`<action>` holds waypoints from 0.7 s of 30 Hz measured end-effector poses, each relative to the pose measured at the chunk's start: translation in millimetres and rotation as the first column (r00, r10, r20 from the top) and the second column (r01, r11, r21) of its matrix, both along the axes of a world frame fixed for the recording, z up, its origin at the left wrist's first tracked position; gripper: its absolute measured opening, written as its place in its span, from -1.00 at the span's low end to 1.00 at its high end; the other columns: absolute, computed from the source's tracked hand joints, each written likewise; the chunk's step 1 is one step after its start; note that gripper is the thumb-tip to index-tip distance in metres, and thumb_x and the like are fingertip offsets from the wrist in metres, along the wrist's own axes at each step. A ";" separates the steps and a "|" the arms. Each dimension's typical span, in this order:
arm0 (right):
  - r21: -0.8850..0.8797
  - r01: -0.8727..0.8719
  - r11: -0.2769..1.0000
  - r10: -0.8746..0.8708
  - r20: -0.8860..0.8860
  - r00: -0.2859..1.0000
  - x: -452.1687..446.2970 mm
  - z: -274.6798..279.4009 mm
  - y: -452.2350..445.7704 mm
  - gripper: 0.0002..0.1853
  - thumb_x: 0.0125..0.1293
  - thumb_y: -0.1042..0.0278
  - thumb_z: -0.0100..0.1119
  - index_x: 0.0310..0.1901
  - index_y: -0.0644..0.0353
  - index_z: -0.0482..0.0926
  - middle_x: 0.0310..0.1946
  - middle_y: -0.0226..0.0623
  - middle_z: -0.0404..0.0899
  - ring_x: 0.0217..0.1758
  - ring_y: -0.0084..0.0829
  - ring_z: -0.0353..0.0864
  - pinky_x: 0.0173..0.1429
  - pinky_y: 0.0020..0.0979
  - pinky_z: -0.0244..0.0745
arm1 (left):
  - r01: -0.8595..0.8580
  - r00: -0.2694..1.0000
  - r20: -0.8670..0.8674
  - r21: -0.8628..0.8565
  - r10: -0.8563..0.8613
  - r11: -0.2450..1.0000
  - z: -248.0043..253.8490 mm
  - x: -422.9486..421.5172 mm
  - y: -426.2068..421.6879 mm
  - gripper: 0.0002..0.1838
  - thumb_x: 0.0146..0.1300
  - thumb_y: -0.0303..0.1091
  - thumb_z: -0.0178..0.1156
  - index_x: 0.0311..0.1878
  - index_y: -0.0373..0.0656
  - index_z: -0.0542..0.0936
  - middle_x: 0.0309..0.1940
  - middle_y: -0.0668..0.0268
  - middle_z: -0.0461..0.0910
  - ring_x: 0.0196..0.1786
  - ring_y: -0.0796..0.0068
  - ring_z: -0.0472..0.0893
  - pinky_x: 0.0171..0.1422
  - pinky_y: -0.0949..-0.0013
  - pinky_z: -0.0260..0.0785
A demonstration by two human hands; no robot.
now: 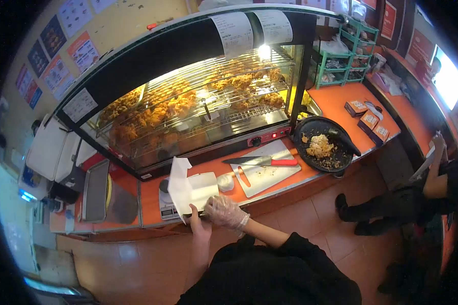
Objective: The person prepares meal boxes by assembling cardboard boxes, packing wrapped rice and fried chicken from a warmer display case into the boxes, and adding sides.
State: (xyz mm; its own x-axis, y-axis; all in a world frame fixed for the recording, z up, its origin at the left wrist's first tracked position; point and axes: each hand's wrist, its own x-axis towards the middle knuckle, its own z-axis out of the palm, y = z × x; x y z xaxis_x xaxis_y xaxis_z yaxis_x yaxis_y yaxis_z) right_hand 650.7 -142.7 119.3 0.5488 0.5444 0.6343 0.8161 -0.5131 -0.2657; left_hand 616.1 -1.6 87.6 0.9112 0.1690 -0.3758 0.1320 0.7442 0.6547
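An open white takeaway box point(203, 187) with its lid raised stands near the counter's front edge, partly over a kitchen scale point(167, 212). My left hand point(199, 226) is bare and grips the box's near corner, thumb up along the edge. Close beside it, my right hand point(226, 210) wears a clear plastic glove. Its fingers are curled at the box's front side, and what they hold is hidden. Just behind the right hand sits a rounded white item point(225, 183). A knife point(262, 161) with a red handle lies across a white cutting board point(267, 178) to the right.
A heated glass display point(198, 109) with fried chicken stands behind the counter. Right of the board is a black stone mortar point(310, 129) with crushed food and a pestle point(347, 143). Small printed boxes point(369, 121) lie farther right. Another person point(417, 198) stands at right. A metal tray point(94, 190) is at left.
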 end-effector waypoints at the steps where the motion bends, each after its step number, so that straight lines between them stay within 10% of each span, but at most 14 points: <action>1: -0.003 -0.051 0.999 0.051 0.040 0.998 -0.4 -3.6 -6.5 -0.80 0.06 0.28 0.22 -0.27 0.12 0.53 -0.32 -0.28 0.48 -0.30 -0.27 0.57 -0.33 -0.25 0.48 | -0.041 0.998 -0.046 -0.014 0.041 0.999 -6.7 0.7 -3.7 -0.39 0.47 0.13 -0.02 0.37 -0.11 0.31 0.25 0.25 0.46 0.28 0.29 0.47 0.37 0.10 0.34; 8: 0.035 -0.093 0.995 0.085 0.180 0.980 -14.8 -8.6 -29.5 -0.76 0.07 0.29 0.20 -0.20 0.11 0.55 -0.30 -0.35 0.50 -0.28 -0.33 0.57 -0.30 -0.29 0.53 | 0.082 0.997 0.014 -0.078 -0.081 0.994 -26.0 -16.7 -30.8 -0.37 0.48 0.18 -0.09 0.33 -0.17 0.36 0.19 0.25 0.50 0.24 0.31 0.49 0.37 0.16 0.33; 16: -0.068 -0.118 0.991 0.117 -0.007 0.993 -47.0 7.9 -46.8 -0.52 0.26 0.29 0.13 0.22 0.20 0.46 0.15 -0.04 0.53 0.23 -0.14 0.53 0.29 -0.18 0.42 | -0.210 0.977 -0.056 -0.075 0.206 0.975 38.6 -54.3 -79.7 -0.48 0.49 0.12 -0.05 0.24 -0.09 0.46 0.06 0.27 0.56 0.12 0.34 0.54 0.27 0.13 0.41; 20: 0.370 -0.240 0.897 0.369 -0.330 0.869 -47.1 15.4 -55.0 -0.62 0.40 0.29 0.07 0.20 0.21 0.50 0.09 0.00 0.57 0.17 -0.05 0.56 0.23 -0.11 0.44 | -0.372 0.922 0.075 0.439 0.380 0.818 -14.7 -43.7 -48.9 -0.47 0.49 -0.02 0.03 0.30 -0.20 0.24 0.19 0.18 0.34 0.20 0.23 0.45 0.24 0.01 0.37; 21: 0.295 -0.069 0.953 0.204 -0.455 0.867 -46.9 26.9 -63.3 -0.65 0.37 0.30 0.11 0.14 0.21 0.54 0.00 -0.01 0.62 0.08 -0.06 0.62 0.16 -0.12 0.48 | -0.523 0.792 0.241 0.742 0.561 0.420 -28.5 -31.9 -30.0 -0.48 0.46 -0.08 0.07 0.30 -0.17 0.21 0.19 0.12 0.29 0.21 0.12 0.41 0.25 -0.05 0.33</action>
